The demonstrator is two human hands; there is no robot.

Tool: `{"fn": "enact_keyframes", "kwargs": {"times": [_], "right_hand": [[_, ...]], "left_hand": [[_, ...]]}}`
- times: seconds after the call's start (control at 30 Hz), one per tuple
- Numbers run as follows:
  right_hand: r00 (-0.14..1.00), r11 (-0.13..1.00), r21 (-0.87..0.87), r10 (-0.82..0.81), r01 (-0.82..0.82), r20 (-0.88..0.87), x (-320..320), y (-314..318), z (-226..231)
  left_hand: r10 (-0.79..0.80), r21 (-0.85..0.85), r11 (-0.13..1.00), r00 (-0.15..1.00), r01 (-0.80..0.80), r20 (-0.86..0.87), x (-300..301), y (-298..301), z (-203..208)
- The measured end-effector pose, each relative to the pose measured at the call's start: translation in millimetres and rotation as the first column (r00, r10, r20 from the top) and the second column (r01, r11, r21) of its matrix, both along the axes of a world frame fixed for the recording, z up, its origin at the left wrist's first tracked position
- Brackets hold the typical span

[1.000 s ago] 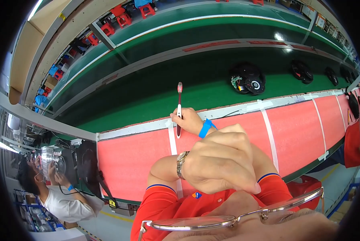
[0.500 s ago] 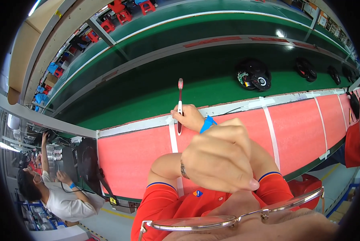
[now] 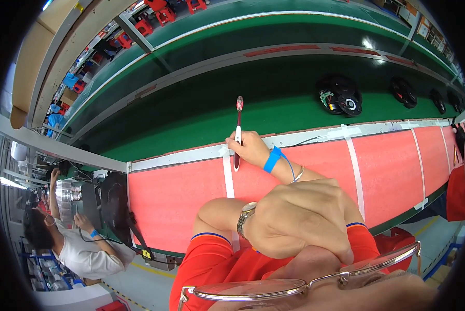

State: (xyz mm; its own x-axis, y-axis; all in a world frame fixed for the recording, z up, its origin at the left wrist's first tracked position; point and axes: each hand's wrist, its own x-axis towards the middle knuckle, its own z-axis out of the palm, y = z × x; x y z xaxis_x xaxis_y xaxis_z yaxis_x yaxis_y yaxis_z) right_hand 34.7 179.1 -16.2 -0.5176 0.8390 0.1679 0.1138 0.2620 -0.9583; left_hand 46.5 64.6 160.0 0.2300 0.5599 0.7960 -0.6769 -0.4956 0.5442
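Observation:
A toothbrush (image 3: 238, 115) with a white and dark red handle stands nearly upright in the picture, its bristled head toward the far side. My right hand (image 3: 251, 146) pinches it by the handle, over the near edge of the green belt; a blue band with a wire circles that wrist. My left hand (image 3: 301, 220), with a metal watch (image 3: 246, 216) at its wrist, is curled closed close to my chin, in front of my right forearm. Nothing shows in its folded fingers, and its palm is turned out of sight.
A pink-covered bench top (image 3: 180, 202) with white tape strips lies before me. Beyond runs a green conveyor belt (image 3: 191, 135), carrying a round black device (image 3: 339, 96) with exposed wires and more black units (image 3: 403, 92). At left, a co-worker (image 3: 84, 249) sits beside a black bag (image 3: 114, 202).
My left hand has moved right and downward, closer to my chin, baring more of my right forearm. The toothbrush stays in my right hand; the whole view has shifted slightly.

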Motion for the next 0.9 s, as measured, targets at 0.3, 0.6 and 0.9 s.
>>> {"fn": "enact_keyframes", "kwargs": {"times": [0.3, 0.6, 0.9], "right_hand": [[1.000, 1.000, 0.004, 0.016, -0.016, -0.017, -2.2, -0.8, -0.9], [1.000, 1.000, -0.003, -0.015, 0.015, -0.002, 0.8, 0.5, -4.3], [0.999, 0.999, 0.032, 0.001, 0.000, -0.037, -3.2, 0.2, -6.2]], "left_hand": [[0.336, 0.402, 0.859, 0.941, -0.317, 0.025, -8.9, 14.2, -5.4], [0.597, 0.537, 0.551, 0.752, -0.638, 0.280, -15.7, 23.0, -8.4], [0.896, 0.690, 0.212, 0.419, -0.692, 0.145, -32.7, -5.2, -6.7]]}}
